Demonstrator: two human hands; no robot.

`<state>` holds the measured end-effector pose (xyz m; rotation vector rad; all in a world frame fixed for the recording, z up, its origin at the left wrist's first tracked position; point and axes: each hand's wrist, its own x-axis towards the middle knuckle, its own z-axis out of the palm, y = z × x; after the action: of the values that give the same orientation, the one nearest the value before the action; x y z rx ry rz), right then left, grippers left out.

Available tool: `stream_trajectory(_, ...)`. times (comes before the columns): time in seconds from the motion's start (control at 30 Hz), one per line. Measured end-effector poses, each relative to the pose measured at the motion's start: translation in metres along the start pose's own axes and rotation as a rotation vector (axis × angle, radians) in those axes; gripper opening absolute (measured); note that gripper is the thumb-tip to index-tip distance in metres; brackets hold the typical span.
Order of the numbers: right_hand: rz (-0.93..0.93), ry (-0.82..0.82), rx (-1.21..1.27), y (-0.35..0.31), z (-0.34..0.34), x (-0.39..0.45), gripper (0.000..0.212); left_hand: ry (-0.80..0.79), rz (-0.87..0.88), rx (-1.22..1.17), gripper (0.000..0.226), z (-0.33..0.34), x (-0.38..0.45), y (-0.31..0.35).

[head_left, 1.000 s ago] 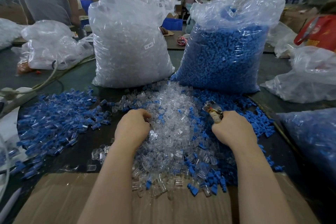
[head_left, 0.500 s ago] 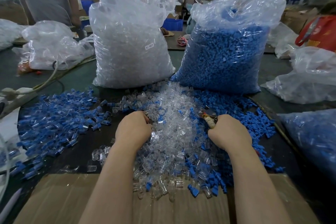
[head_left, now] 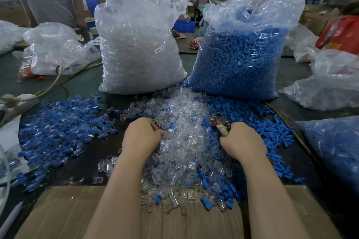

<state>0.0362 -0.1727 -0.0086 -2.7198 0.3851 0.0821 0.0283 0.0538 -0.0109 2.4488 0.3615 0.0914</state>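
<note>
Centre of frame: the left hand [head_left: 142, 137], fingers curled, lies at the left edge of the clear pile [head_left: 180, 106]; whether it grips a piece cannot be told. The right hand [head_left: 242, 141] grasps a metal tool [head_left: 220, 123] at the pile's right edge, beside loose blue pieces [head_left: 272, 132]. Upper frame: clear bag [head_left: 136, 44] and blue bag [head_left: 242, 54], upright on the table [head_left: 91, 151].

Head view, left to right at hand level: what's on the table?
Blue-and-clear pieces pile → left hand → clear pieces heap → right hand gripping a small tool → loose blue pieces → bag of blue pieces.
</note>
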Motion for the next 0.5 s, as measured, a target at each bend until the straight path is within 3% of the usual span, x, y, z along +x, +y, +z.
stream_trajectory(0.2, -0.046, -0.021, 0.011, -0.001, 0.001, -0.001, 0.013, 0.055, 0.031, -0.155, 0.003, -0.005, -0.002, 0.005)
stream_trajectory(0.3, -0.054, 0.006, 0.022, -0.001, 0.002, -0.001, 0.013, 0.033, 0.012, -0.351, 0.014, -0.007, -0.003, 0.010)
stream_trajectory(0.5, -0.055, 0.143, 0.181, -0.001, -0.005, 0.001, 0.026, 0.034, 0.004, -0.628, 0.008, -0.006, -0.008, 0.024)
